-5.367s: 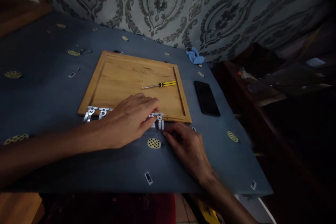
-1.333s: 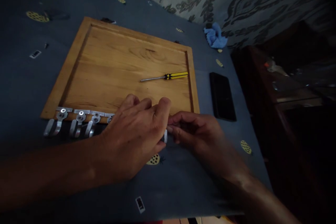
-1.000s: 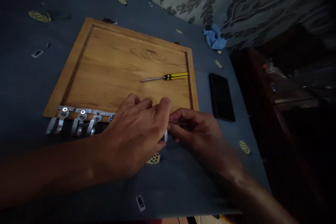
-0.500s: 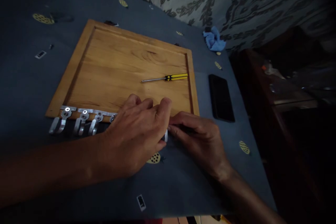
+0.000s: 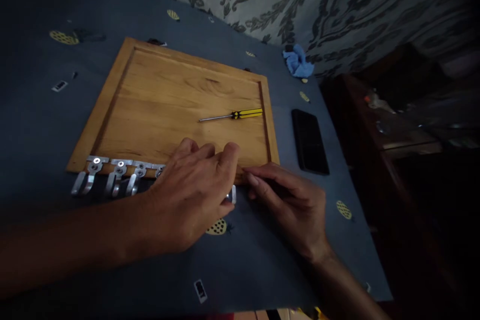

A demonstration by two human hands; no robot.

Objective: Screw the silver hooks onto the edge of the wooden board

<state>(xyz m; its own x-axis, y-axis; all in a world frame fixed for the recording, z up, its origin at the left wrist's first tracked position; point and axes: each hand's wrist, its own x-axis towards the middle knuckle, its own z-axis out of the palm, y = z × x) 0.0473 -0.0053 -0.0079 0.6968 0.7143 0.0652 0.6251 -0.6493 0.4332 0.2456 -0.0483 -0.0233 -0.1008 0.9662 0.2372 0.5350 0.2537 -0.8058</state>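
Note:
A wooden board with a raised frame point(image 5: 165, 85) lies on the table. Along its near edge runs a metal hook rail point(image 5: 120, 166), its left hooks fixed with visible screw heads. My left hand point(image 5: 191, 195) is curled over the right part of the rail, hiding most of it; one hook end shows beside the thumb. At the board's near right edge, my right hand point(image 5: 292, 205) is closed in a pinch. Whatever sits between those fingertips is too small or hidden to make out. A yellow and black screwdriver point(image 5: 245, 113) rests on the board, tip to the left.
To the right of the board lies a black phone point(image 5: 310, 141). A crumpled blue cloth point(image 5: 298, 61) is by the patterned wall at the back. A small dark screw-like piece point(image 5: 75, 75) lies left of the board. Dark furniture point(image 5: 375, 115) stands beyond the table's right edge.
My right hand's fingertips have shifted slightly right, away from my left hand, baring some of the board's edge. My left hand keeps its hold. The whole view has shifted a little.

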